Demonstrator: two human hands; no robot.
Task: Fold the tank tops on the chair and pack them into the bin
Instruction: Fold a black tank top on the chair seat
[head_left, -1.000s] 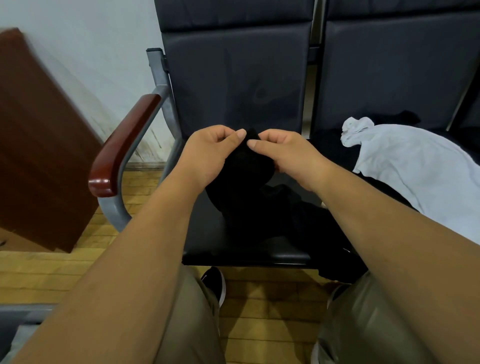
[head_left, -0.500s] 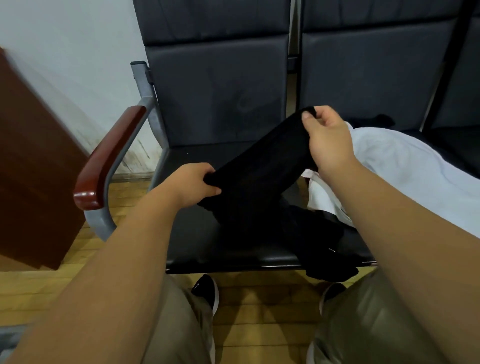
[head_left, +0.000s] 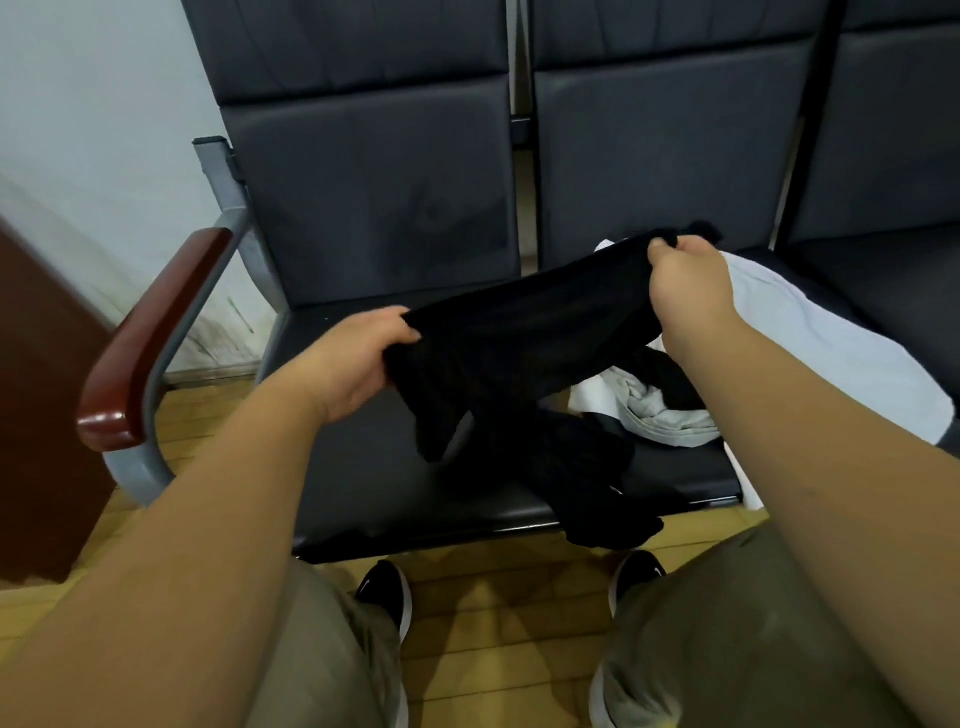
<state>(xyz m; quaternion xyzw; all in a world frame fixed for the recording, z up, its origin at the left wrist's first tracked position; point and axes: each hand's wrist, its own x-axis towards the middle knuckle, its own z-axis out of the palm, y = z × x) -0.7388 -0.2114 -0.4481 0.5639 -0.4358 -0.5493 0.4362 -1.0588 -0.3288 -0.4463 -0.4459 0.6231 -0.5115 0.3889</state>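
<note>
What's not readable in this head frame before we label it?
All head view:
- bin: nowhere in frame.
- black tank top: outline and straps lost, dark cloth against dark chair seat.
- white garment: partly covered by the right forearm and black cloth; type unclear.
- right hand: fingertips buried in the fabric.

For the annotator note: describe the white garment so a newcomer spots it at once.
Find the row of dark padded chairs, its wooden armrest at the left end. On the second seat from that armrest, beside the right hand, lies the white garment, rumpled. It alone is pale; the tank top stretched between the left hand and right hand is black like the seats.
</note>
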